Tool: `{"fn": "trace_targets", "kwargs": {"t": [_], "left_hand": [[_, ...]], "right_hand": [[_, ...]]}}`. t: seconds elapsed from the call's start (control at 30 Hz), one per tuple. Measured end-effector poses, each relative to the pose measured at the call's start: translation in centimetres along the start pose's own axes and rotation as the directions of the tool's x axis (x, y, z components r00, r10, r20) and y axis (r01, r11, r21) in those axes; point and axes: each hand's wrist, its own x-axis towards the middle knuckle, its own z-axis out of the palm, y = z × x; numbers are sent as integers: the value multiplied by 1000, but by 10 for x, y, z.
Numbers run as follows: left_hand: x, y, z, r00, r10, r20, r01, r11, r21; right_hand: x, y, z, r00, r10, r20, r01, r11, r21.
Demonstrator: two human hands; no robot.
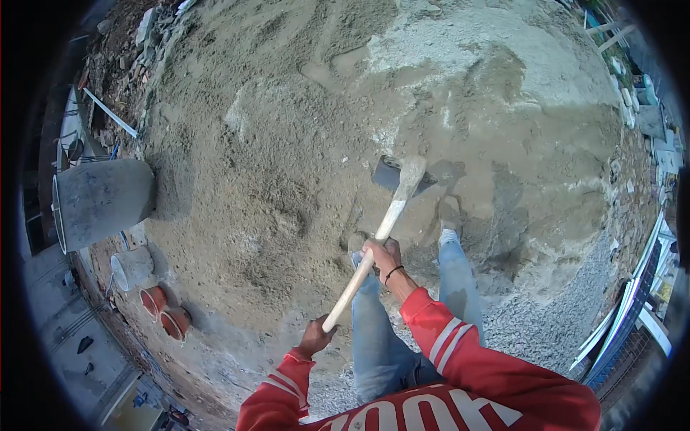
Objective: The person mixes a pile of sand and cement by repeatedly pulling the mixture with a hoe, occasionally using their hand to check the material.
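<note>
A hoe with a long pale wooden handle (354,286) reaches away from my body, sloping up to the right. Its dark blade (388,174) rests on or just above the sandy ground, and the socket end is caked with grey dust. My left hand (315,336) is wrapped round the near end of the handle. Farther up, my right hand (383,255) grips the shaft near its middle, a dark band at the wrist. Damp sand (287,179) spreads around the blade, and my feet stand just behind it, partly dusted over.
To the left a large grey drum (108,200) lies on its side. Below it are a whitish bucket (134,268) and two orange buckets (175,323). Pale powder (489,47) covers ground at the far right. Gravel (550,312) lies near my right leg, with long boards (629,287) beyond.
</note>
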Motion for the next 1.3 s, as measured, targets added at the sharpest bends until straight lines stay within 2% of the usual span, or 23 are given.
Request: {"fn": "trace_targets", "kwargs": {"t": [0.07,0.13,0.17,0.23,0.27,0.3,0.33,0.37,0.4,0.47,0.5,0.57,0.6,0.63,0.67,0.7,0.77,0.9,0.97,1.07,1.13,1.23,1.3], "left_hand": [[44,45,46,999,47,0,-46,973,-226],[106,129,67,971,203,-128,-225,957,-182],[141,170,72,961,237,-142,-263,941,-213],[224,253,88,926,291,-239,-360,869,-338],[261,308,81,942,251,-224,-321,873,-368],[305,350,86,895,307,-324,-418,830,-369],[352,387,89,851,350,-391,-491,793,-359],[404,420,96,751,415,-513,-619,713,-329],[448,447,97,735,422,-530,-633,706,-316],[532,479,109,633,463,-620,-724,639,-261],[560,475,131,647,453,-613,-709,652,-268],[603,458,177,793,264,-549,-472,836,-280],[602,450,194,901,137,-412,-288,898,-334],[591,439,212,964,-8,-266,-90,930,-355],[580,425,234,963,-71,-259,-26,935,-354],[570,411,252,957,-127,-260,30,937,-348],[539,395,259,934,-128,-332,51,972,-230],[490,405,223,963,-203,-177,156,956,-247],[468,422,196,972,-207,-113,169,946,-276],[442,421,178,981,-177,-76,158,966,-205],[421,419,153,971,-230,-56,212,949,-233],[393,383,126,979,-204,29,205,950,-235],[364,341,106,967,-254,-4,244,931,-270]], "right_hand": [[9,-65,-29,978,-208,-18,206,975,-81],[3,-162,-46,906,-421,-42,406,892,-200],[6,-211,-53,839,-543,-24,514,808,-289],[19,-303,-67,636,-772,-24,741,619,-261],[31,-347,-76,545,-839,3,804,521,-287],[50,-386,-87,446,-895,34,857,415,-305],[78,-417,-98,397,-917,32,846,352,-399],[111,-442,-112,346,-937,38,824,284,-490],[147,-460,-127,328,-944,40,770,242,-591],[218,-478,-159,330,-943,43,697,213,-684],[253,-480,-175,406,-914,13,606,259,-752],[315,-463,-209,552,-833,-46,412,320,-853],[346,-442,-228,622,-780,-75,315,337,-887],[369,-419,-248,777,-620,-103,210,411,-887],[389,-395,-268,893,-432,-128,96,460,-883],[403,-369,-284,947,-300,-118,20,420,-907],[396,-326,-286,944,-282,-171,-3,511,-859],[344,-308,-275,885,-385,-263,-23,528,-849],[333,-310,-277,952,-210,-221,1,727,-687],[292,-301,-269,977,-127,-170,59,934,-353],[270,-289,-253,982,-106,-157,77,980,-181],[247,-259,-225,993,-4,-114,2,1000,-18],[229,-234,-203,999,47,17,-48,997,59]]}}
